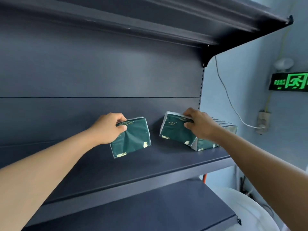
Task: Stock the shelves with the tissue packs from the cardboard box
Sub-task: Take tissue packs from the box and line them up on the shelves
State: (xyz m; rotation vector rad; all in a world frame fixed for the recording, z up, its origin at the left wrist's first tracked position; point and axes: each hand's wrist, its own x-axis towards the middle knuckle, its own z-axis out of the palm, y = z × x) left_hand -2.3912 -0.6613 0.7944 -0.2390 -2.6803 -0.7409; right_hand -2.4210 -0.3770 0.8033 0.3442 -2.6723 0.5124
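Our left hand [108,129] pinches one tissue pack [131,139] mid-shelf [150,165]; our right hand [200,125] pinches another pack [175,132] by the row [216,130] at the shelf's right end

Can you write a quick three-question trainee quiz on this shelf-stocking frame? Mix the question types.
1. True or false: the left hand grips a tissue pack by its top edge.
2. Where does the row of packs already on the middle shelf stand?
A. at the shelf's left end
B. at the shelf's right end
C. on the lower shelf
3. Fill in: the pack in the right hand is ____ against the row, not upright.

Key
1. True: fingers and thumb pinch the left pack at its top.
2. B
3. tilted: the right pack leans.
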